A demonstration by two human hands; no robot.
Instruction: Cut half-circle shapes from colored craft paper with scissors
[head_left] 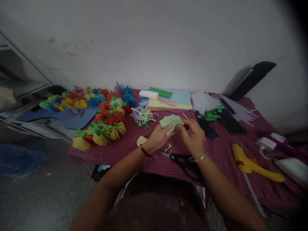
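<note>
A person's two bare hands meet over a tabletop [134, 155] covered in checked maroon cloth, sorting through a fanned bunch of light-green paper pieces [170, 120]. The left hand [157, 138] is closed around the lower left of the bunch, thumb pressed across the front. The right hand [194, 137], fingers curled in, appears to pinch the right edge between thumb and fingertips.

Just below the hands, between the wrists, lie black-handled scissors [172, 157], gripped by neither. A pale yellow paper piece [141, 140] sits beside the left wrist, and a tangle of curled paper scraps [143, 116] lies beyond the left hand, suggesting that plenty of cutting is done.

Farther to the left of the left hand, paper pumpkins [114, 118] in orange, yellow, blue and green crowd the tabletop and a blue board [72, 120], many topped with green stems and apparently complete. The light-green bunch, by contrast, looks cut but unassembled: its pieces are loose, with no rounded body or stem.

Beyond the hands, coloured paper sheets [168, 105] remain in a stack. To the right of the right hand, green paper cutouts [211, 114] lie beside a clear plastic bag [204, 101], with a yellow glue gun [245, 165] farther right, untouched.
</note>
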